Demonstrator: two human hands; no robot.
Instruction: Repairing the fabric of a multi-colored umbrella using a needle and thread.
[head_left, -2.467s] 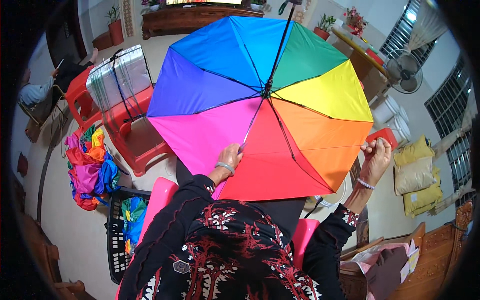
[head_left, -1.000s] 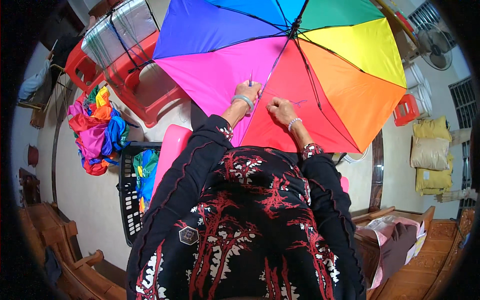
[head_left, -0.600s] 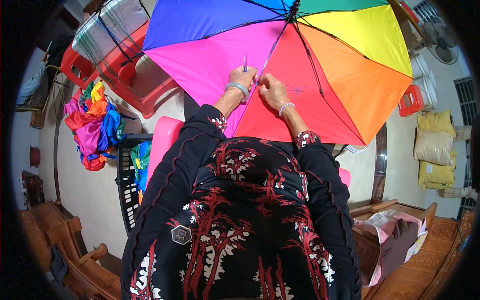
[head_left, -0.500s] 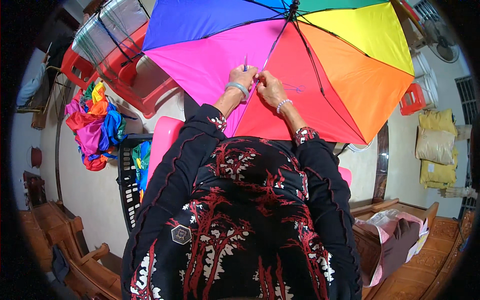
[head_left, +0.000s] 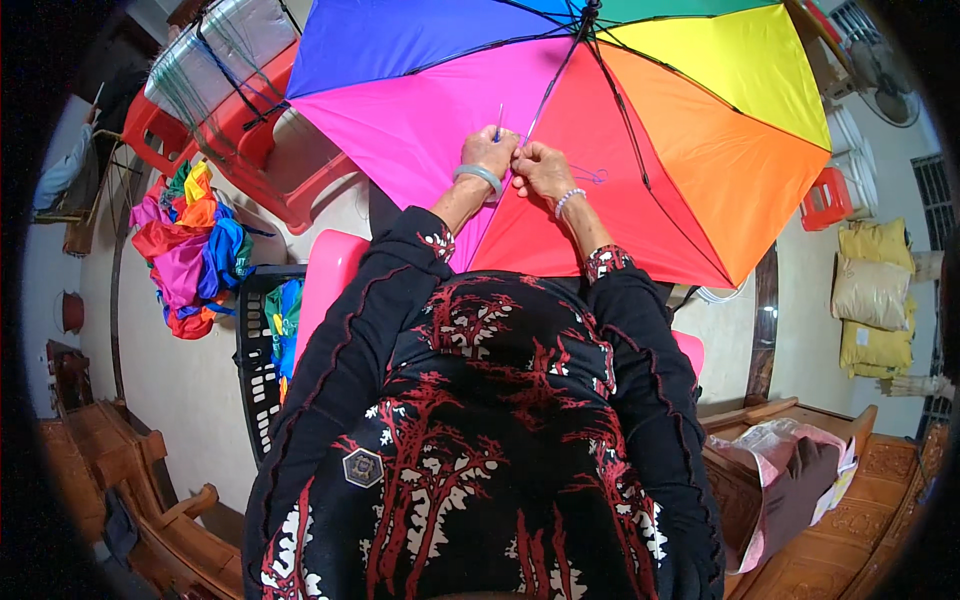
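An open rainbow umbrella (head_left: 620, 110) lies in front of me, its inner side and dark metal ribs facing up. Both hands meet on a rib at the seam between the pink and red panels. My left hand (head_left: 487, 152), with a pale bangle on the wrist, pinches the rib and a thin needle-like pin that sticks up from it. Touching it from the right, my right hand (head_left: 541, 168), with a bead bracelet, pinches the fabric at the same spot. A loop of thin thread lies on the red panel beside the right hand.
A pile of bright folded umbrella fabric (head_left: 190, 240) lies on the floor at left. Red plastic stools (head_left: 250, 130) carry a clear-wrapped bundle. A black crate (head_left: 262, 350) stands by my pink seat. Wooden furniture (head_left: 790, 470), yellow sacks (head_left: 875, 290) and a fan (head_left: 880, 70) lie right.
My right hand came in from the umbrella's right edge to join the left hand at the rib. The umbrella sits closer and higher in view. Over the last half second the hands barely moved.
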